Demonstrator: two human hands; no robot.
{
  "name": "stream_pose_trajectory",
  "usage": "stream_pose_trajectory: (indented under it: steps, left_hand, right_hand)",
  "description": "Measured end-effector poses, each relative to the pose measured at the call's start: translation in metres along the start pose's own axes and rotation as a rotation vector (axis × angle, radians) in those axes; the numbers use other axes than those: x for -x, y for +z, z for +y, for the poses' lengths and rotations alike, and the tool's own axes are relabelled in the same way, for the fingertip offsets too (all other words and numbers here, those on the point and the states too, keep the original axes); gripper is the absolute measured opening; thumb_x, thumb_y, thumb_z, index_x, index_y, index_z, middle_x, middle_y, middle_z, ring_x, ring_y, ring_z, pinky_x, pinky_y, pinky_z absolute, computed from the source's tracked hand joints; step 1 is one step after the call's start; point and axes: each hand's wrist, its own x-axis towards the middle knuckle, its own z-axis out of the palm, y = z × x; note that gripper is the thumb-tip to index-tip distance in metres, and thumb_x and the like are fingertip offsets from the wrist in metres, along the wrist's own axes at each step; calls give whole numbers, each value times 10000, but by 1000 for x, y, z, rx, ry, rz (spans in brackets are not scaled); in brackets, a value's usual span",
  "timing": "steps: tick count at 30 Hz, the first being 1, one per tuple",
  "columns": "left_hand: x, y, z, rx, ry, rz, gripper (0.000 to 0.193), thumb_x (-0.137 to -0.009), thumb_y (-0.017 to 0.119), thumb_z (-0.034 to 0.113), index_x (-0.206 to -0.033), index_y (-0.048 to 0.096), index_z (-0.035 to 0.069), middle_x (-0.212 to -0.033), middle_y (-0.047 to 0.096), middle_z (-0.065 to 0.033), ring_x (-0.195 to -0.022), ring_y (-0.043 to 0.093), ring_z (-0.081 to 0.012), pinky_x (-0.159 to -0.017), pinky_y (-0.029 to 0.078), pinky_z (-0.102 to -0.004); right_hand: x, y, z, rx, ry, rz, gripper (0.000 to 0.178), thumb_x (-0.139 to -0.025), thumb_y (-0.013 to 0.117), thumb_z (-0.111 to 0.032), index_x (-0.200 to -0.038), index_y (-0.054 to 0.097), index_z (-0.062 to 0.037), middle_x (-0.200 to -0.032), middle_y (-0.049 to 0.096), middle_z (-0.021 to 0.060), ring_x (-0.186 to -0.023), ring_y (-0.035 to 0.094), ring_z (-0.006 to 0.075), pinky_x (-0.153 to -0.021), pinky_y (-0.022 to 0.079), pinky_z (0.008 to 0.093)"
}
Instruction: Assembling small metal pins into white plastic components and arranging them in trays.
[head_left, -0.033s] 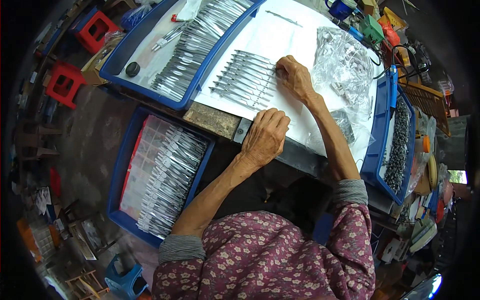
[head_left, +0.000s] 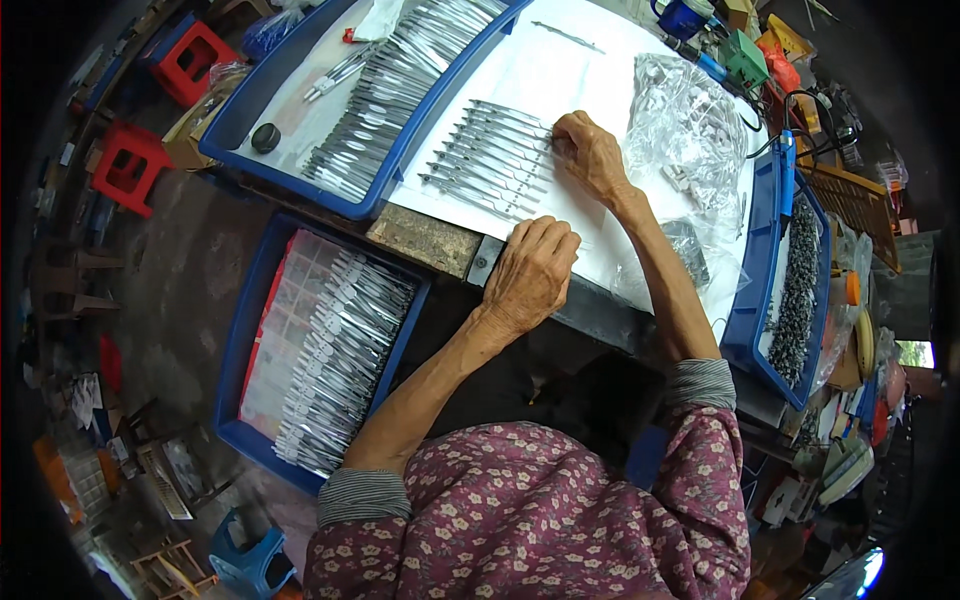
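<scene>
1. The left hand (head_left: pixel 532 272) rests palm down on the near edge of the white sheet (head_left: pixel 600 90) that covers the table, fingers curled together over the edge and gripping nothing.
2. The right hand (head_left: pixel 592 153) lies farther up the sheet, its fingertips pressed on the right ends of a row of metal pieces (head_left: pixel 485 160). Whether it pinches one or only touches them, I cannot tell from this angle.
3. These slim silver pieces lie side by side on the sheet, just left of the right hand and well apart from the left hand.
4. A clear plastic bag (head_left: pixel 690 120) of small parts sits just right of the right hand.
5. An upper blue tray (head_left: pixel 240 115) at the far left holds more metal pieces in rows and a small black round object (head_left: pixel 265 137).
6. A lower blue tray (head_left: pixel 245 330) beside the person's left arm holds similar pieces.
7. A narrow blue tray (head_left: pixel 762 250) at the right holds dark small parts.
8. Red stools (head_left: pixel 130 165) stand on the floor at the left.
</scene>
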Motion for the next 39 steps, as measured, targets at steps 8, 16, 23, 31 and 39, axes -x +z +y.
stream_pose_trajectory:
  steps: [8,16,23,31,39]
  left_hand:
    - [2,1,-2,-7,1,-4,186,-731,581,22,-904,534,-23,-909,531,-134,-936,510,-277,-851,399,-385]
    - [-1,-19,0,250,48,163,203,-699,527,-76,-897,546,-37,-866,548,-156,-847,559,-293,-743,459,-371]
    - [-20,-112,-30,227,-213,300,119,-782,544,-1,-894,584,-12,-854,617,-134,-798,603,-218,-712,469,-299]
    - [-29,-189,-145,-200,-477,-255,124,-721,466,-24,-803,560,-24,-779,609,-170,-737,597,-254,-668,471,-362]
    - [-40,-194,-179,-311,-393,-612,170,-550,514,-85,-697,477,-9,-687,558,-169,-661,557,-297,-548,394,-373]
  right_hand:
    - [1,5,1,-73,-20,48,156,-692,607,3,-833,547,-31,-766,547,94,-669,564,258,-636,463,350]
    - [9,-13,-5,-185,10,145,68,-770,577,29,-835,559,20,-766,529,88,-644,503,157,-598,419,272]
    - [32,-49,-39,-287,19,111,48,-786,574,21,-832,562,24,-781,546,71,-668,518,136,-586,423,261]
    - [85,-103,-78,-255,92,8,48,-780,592,1,-817,561,4,-788,543,53,-669,509,122,-527,396,242]
    - [138,-133,-88,-218,237,36,58,-786,592,0,-789,535,10,-743,498,34,-658,482,88,-577,371,209]
